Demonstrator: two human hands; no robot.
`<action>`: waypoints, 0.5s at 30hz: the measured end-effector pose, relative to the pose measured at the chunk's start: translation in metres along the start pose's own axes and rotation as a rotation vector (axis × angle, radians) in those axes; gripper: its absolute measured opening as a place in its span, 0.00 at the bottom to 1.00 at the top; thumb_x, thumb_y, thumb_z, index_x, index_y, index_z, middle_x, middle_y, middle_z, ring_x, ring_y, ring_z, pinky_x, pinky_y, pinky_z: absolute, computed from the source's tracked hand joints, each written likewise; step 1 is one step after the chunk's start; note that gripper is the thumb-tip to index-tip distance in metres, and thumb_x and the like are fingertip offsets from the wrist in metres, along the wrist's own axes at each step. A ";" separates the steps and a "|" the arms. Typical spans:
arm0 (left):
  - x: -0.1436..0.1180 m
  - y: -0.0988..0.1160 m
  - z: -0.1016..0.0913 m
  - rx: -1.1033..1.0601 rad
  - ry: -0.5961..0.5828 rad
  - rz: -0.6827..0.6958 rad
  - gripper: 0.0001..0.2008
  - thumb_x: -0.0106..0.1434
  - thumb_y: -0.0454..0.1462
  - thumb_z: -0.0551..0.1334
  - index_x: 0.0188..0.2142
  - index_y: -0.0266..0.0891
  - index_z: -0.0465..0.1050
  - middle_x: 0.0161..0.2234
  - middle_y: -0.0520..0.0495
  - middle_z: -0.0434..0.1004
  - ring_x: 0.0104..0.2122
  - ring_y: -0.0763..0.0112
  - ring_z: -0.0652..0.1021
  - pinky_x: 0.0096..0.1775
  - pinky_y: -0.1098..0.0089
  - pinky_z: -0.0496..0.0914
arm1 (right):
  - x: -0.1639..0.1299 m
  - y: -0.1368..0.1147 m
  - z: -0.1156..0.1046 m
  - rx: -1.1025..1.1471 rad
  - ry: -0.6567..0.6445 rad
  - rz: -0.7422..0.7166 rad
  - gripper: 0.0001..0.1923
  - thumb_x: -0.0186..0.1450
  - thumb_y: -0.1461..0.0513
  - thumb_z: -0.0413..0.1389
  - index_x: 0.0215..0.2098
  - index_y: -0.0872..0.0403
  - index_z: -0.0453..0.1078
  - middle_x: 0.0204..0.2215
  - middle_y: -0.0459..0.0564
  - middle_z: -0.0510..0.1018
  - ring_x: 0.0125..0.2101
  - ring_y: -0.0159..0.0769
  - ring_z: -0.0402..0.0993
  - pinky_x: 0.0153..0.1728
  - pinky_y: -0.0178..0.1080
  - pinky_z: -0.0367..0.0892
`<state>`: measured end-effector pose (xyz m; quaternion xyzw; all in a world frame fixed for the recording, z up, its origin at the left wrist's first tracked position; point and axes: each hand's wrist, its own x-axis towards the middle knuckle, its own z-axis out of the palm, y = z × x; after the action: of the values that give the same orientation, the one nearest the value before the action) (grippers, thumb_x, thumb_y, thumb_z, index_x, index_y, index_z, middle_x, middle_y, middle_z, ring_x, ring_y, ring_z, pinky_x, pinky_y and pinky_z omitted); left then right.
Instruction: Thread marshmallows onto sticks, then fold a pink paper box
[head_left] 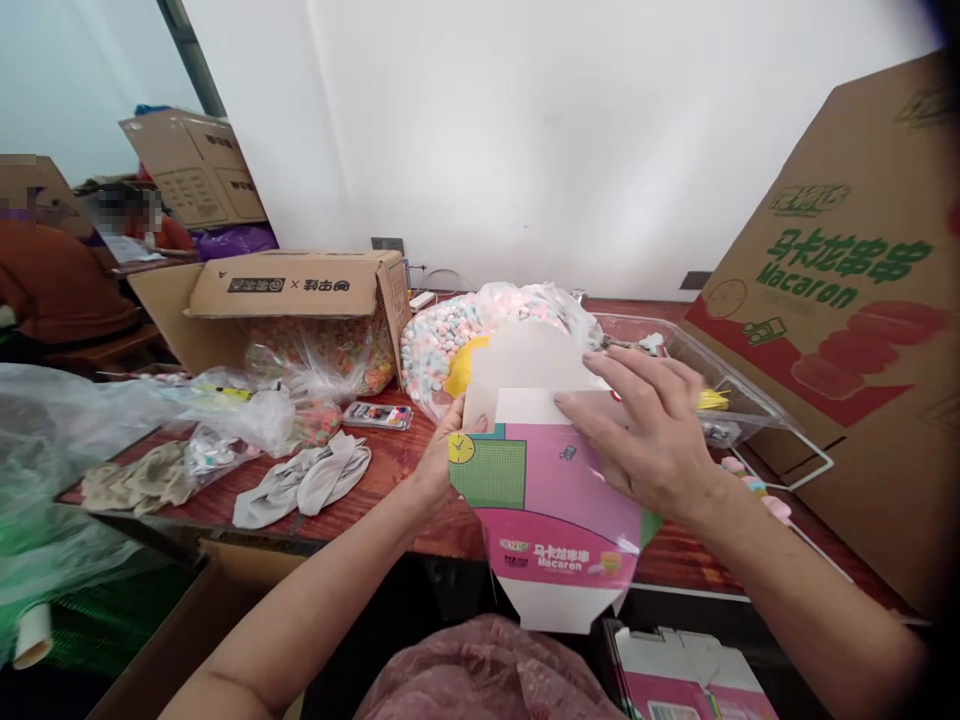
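A pink, purple and green printed carton [570, 480], marked "Macaron", is held up in front of me over the table edge. Its white top flap [532, 350] stands up, and the white bottom flaps point down at my lap. My left hand [444, 452] grips the carton's left side, with most of its fingers hidden behind the card. Across the upper right of the carton lies my right hand [652, 430], fingers stretched and spread, tips touching the flaps. Behind the carton is a clear bag of pastel marshmallows [442, 335], with a yellow thing [466, 366] in front of it.
An open cardboard box [292, 285] holds bagged sweets at left. Grey cloth [304, 480] and plastic bags lie nearby. A clear tray [739, 400] and a tall Macaron carton [847, 290] stand at right. Flat printed cartons [690, 670] sit below. People work at far left.
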<state>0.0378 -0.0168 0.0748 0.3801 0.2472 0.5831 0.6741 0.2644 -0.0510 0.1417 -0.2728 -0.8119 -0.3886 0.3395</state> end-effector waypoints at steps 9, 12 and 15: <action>0.105 0.073 0.037 -0.001 0.193 0.405 0.22 0.54 0.36 0.66 0.50 0.40 0.69 0.31 0.50 0.79 0.27 0.71 0.78 0.33 0.71 0.74 | -0.009 -0.012 0.031 -0.222 0.090 0.260 0.19 0.63 0.68 0.50 0.51 0.50 0.70 0.56 0.56 0.73 0.59 0.51 0.62 0.54 0.58 0.50; 0.129 0.107 0.051 0.026 0.291 0.560 0.24 0.56 0.33 0.63 0.53 0.43 0.65 0.35 0.50 0.79 0.29 0.72 0.78 0.36 0.71 0.74 | 0.012 -0.010 0.049 -0.221 0.127 0.363 0.17 0.64 0.64 0.53 0.51 0.51 0.70 0.56 0.59 0.72 0.56 0.52 0.64 0.52 0.57 0.51; 0.141 0.137 0.060 0.053 0.321 0.629 0.32 0.57 0.31 0.61 0.60 0.48 0.57 0.43 0.48 0.78 0.35 0.69 0.79 0.38 0.68 0.74 | 0.041 -0.005 0.059 -0.162 0.086 0.476 0.21 0.67 0.63 0.51 0.58 0.52 0.66 0.48 0.58 0.77 0.46 0.47 0.69 0.48 0.52 0.55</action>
<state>0.0308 0.1114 0.2352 0.3583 0.2360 0.8080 0.4039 0.2153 0.0017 0.1430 -0.4661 -0.6758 -0.3728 0.4325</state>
